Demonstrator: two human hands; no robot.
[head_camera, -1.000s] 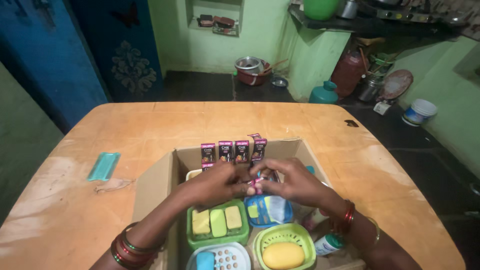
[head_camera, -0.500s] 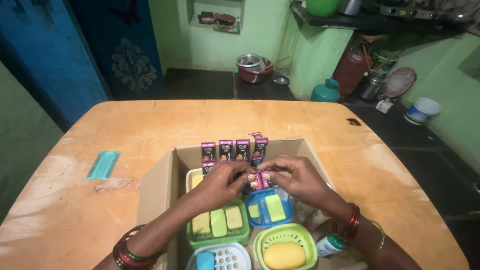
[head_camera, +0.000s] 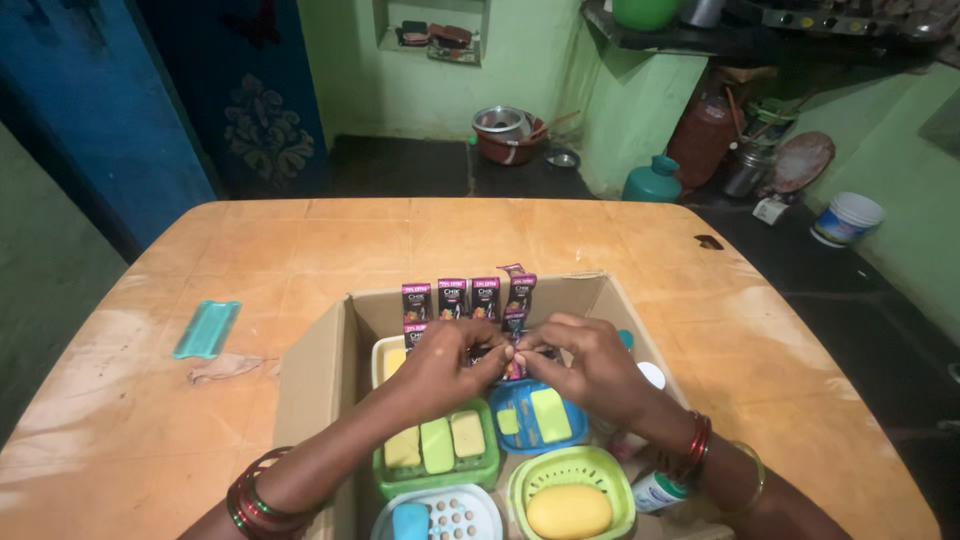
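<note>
Head view, open brown cardboard box (head_camera: 310, 375) as landmark. Inside, nearest: four plastic soap dishes, two green, one white, one blue. Mid-box, left hand (head_camera: 440, 365) and right hand (head_camera: 590, 365) pinch one small pink sachet (head_camera: 514, 366), long axis upright. Against the far wall: four upright purple sachets (head_camera: 468, 298).

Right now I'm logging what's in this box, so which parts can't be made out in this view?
Head view only:
- The small sachet pinched between left hand and right hand: mostly covered by fingers.
- White soap dish: cut off by the bottom edge.
- Bottle in the cardboard box: partly behind the right wrist.
</note>
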